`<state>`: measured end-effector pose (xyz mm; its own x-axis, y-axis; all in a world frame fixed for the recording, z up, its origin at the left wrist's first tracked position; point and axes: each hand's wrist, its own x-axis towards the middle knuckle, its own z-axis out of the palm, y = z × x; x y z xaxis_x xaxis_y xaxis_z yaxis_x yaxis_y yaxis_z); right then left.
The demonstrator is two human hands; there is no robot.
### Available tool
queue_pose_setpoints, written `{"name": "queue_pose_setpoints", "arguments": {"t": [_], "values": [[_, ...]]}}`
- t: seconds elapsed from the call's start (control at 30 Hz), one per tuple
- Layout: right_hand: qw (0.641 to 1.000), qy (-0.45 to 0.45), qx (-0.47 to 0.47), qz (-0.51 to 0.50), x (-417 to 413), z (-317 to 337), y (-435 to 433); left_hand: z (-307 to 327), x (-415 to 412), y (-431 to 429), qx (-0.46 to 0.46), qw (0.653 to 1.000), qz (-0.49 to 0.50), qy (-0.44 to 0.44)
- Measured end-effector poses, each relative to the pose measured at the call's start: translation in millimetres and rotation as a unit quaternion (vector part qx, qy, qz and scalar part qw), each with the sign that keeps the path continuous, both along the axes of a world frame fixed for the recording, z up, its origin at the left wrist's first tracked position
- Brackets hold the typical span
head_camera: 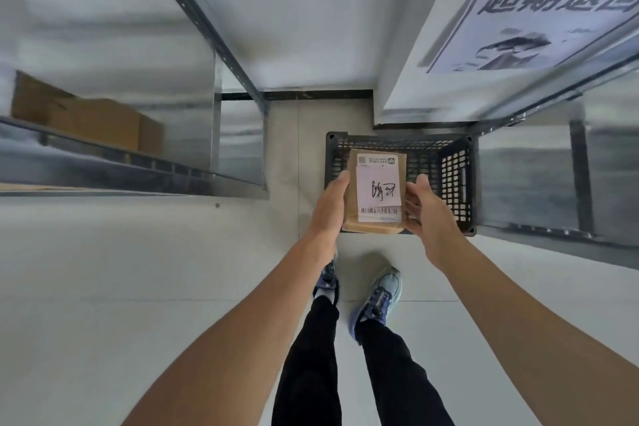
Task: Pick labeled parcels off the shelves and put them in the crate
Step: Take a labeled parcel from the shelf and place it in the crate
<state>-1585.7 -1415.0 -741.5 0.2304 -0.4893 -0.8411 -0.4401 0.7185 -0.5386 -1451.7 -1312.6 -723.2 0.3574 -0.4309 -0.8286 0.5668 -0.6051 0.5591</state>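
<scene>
Both left hand and right hand grip a parcel above the crate.

The floor is pale grey tile with thin seams and a dark skirting strip at the far wall. A black lattice crate stands on it at the far right, just beside the foot of the right shelf. Nearer, a person's two blue shoes are planted on the tiles. The left shelf, metal-framed, carries brown cardboard boxes side by side on its far-left board.
</scene>
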Motion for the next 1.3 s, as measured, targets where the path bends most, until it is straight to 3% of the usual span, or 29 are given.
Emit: {"name": "queue_pose_setpoints", "arguments": {"t": [0.33,0.67,1.0,1.3], "values": [[0.997,0.052,0.022,0.043,25,-165,-8,-164,15,-18,0.036,0.999,-0.022,0.019],[0.997,0.051,0.028,0.051,53,-282,-43,-282,28,-68,0.057,0.995,-0.084,-0.016],[0.996,0.027,0.070,0.046,79,-372,-62,-373,36,-105,0.140,0.988,-0.055,-0.014],[0.995,0.021,0.079,0.052,89,-401,-63,-400,43,-113,0.176,0.983,-0.045,-0.024]]}}
